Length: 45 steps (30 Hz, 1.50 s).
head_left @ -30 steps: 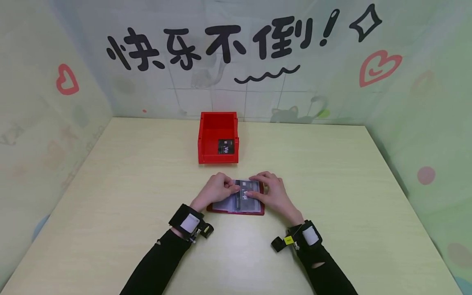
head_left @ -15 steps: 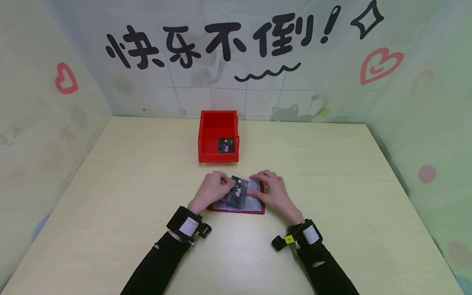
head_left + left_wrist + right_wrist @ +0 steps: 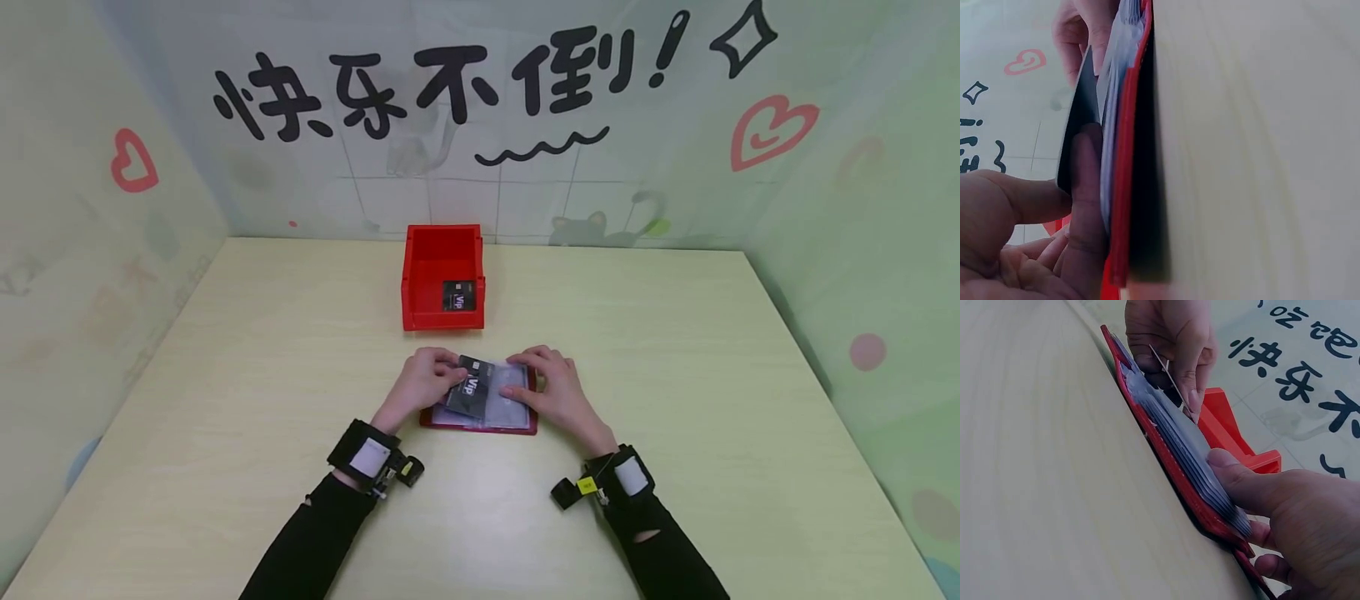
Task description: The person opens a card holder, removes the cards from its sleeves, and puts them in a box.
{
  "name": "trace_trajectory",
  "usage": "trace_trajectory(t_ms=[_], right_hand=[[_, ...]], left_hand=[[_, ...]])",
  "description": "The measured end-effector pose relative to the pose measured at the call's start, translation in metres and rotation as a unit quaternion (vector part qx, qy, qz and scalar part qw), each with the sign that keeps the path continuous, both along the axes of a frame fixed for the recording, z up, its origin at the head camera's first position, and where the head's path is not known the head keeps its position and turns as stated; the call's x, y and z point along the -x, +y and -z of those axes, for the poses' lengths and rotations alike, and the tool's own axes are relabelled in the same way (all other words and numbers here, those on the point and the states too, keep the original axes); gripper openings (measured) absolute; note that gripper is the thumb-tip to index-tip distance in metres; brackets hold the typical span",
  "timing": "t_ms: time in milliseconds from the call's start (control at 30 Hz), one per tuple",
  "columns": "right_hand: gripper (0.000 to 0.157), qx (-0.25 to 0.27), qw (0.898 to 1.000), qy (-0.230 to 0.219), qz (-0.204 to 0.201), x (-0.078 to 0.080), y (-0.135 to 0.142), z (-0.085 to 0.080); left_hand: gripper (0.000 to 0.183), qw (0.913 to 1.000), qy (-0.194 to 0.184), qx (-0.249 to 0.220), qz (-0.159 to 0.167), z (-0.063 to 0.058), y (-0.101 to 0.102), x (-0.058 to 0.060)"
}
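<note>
My left hand (image 3: 422, 382) pinches a black card (image 3: 471, 387) marked "Vip" between thumb and fingers, slightly tilted above an open card holder (image 3: 513, 412). The holder has a red cover and a stack of clear sleeves, and lies on the table. In the left wrist view the thumb is on one face of the card (image 3: 1082, 112) and a finger lies between card and sleeves. My right hand (image 3: 558, 392) grips the holder's right side. Its thumb presses on the sleeves and the other fingers are at the cover's edge, as the right wrist view shows.
Beyond the hands stands a red plastic bin (image 3: 416, 322), with another black "Vip" card (image 3: 459, 295) lying inside near its front. The pale wooden table (image 3: 225, 400) meets printed cloth walls at the back and sides.
My left hand has drawn the black card leftward out of the holder's right-hand sleeve, and the card has tilted. The right hand keeps its grip on the holder.
</note>
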State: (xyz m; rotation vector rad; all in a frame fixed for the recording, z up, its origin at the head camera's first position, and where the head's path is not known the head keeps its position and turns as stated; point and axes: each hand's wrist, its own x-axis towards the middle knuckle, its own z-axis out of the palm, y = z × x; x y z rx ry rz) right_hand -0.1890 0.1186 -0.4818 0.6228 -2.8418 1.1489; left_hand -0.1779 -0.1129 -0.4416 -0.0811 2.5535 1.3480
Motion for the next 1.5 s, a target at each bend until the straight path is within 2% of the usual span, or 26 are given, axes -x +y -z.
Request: trace_trajectory(t_ms=[300, 567, 800, 1133, 1233, 1500], right_hand=[[0.047, 0.002, 1.000, 0.005, 0.000, 0.000, -0.001, 0.000], [0.047, 0.002, 1.000, 0.006, 0.000, -0.001, 0.000, -0.001], [0.047, 0.005, 1.000, -0.001, 0.001, -0.001, 0.000, -0.002], [0.047, 0.011, 1.000, 0.004, -0.003, -0.001, 0.000, -0.002], [0.047, 0.010, 1.000, 0.005, -0.004, -0.001, 0.000, -0.002], [0.048, 0.005, 1.000, 0.005, -0.002, -0.001, 0.000, -0.002]], left_hand=[[0.033, 0.9994, 0.005, 0.021, -0.029, -0.008, -0.009, 0.005], [0.037, 0.9987, 0.007, 0.005, -0.051, -0.017, -0.013, 0.015], [0.038, 0.9963, 0.050, -0.017, -0.067, -0.022, -0.012, 0.024], [0.038, 0.9836, 0.136, -0.027, -0.115, -0.030, -0.011, 0.043], [0.039, 0.9815, 0.147, -0.021, -0.121, -0.032, -0.010, 0.050], [0.047, 0.9806, 0.148, -0.010, -0.128, -0.034, -0.001, 0.070]])
